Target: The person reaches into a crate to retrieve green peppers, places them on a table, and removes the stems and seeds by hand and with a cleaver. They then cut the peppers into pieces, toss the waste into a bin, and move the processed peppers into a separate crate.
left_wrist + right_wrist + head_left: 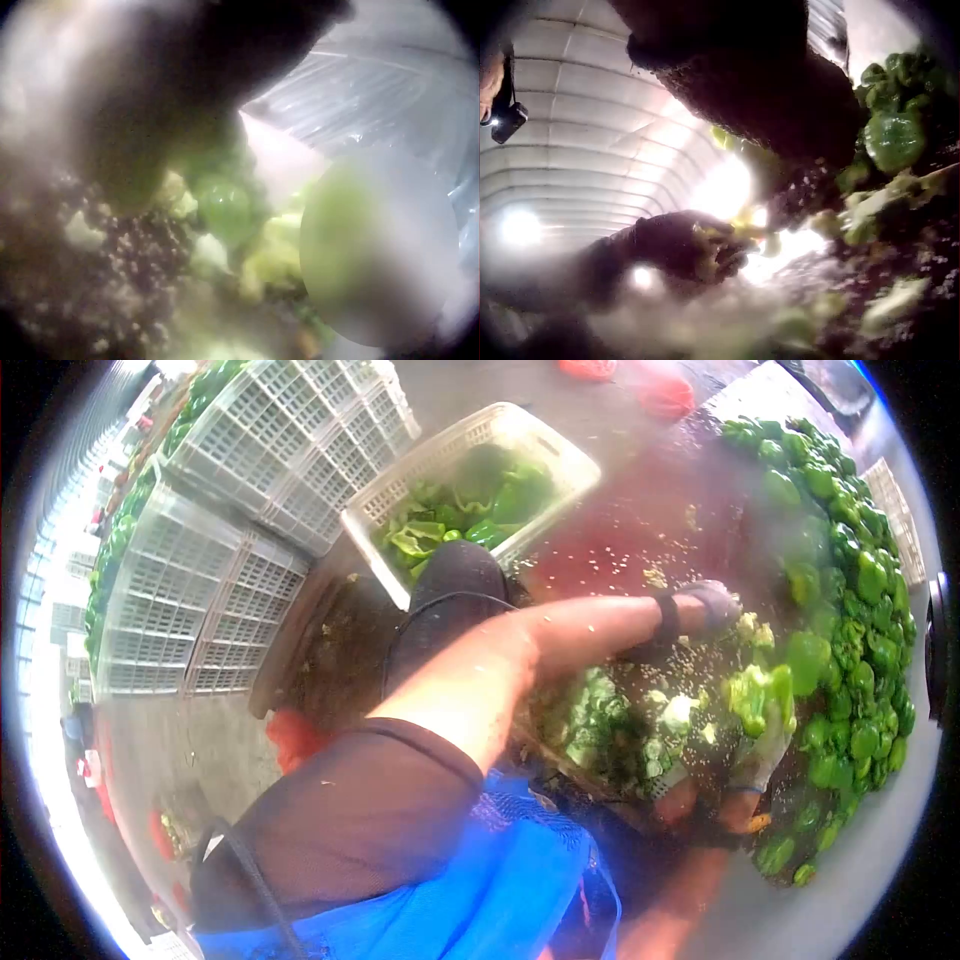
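Note:
In the head view, the gloved left hand (710, 605) is above seed-strewn scraps, its finger pose unclear. Below it on the right, the gloved right hand (762, 748) grips a light green pepper (750, 698) that looks split. A dark, shadowed hand shape (195, 82) fills the top of the left wrist view, over a small round green piece (226, 210) and pale bits. In the right wrist view a dark hand shape (757, 90) looms at the top, with a glossy green pepper (895, 141) to its right. Blur and shadow hide the fingers in both wrist views.
Many whole green peppers (865, 650) are heaped along the right. Leafy scraps (598, 720) and scattered seeds lie near the hands. A white crate (575, 458) holding cut green peppers stands beyond the dark-covered knee; stacked white crates (290, 445) are at the upper left.

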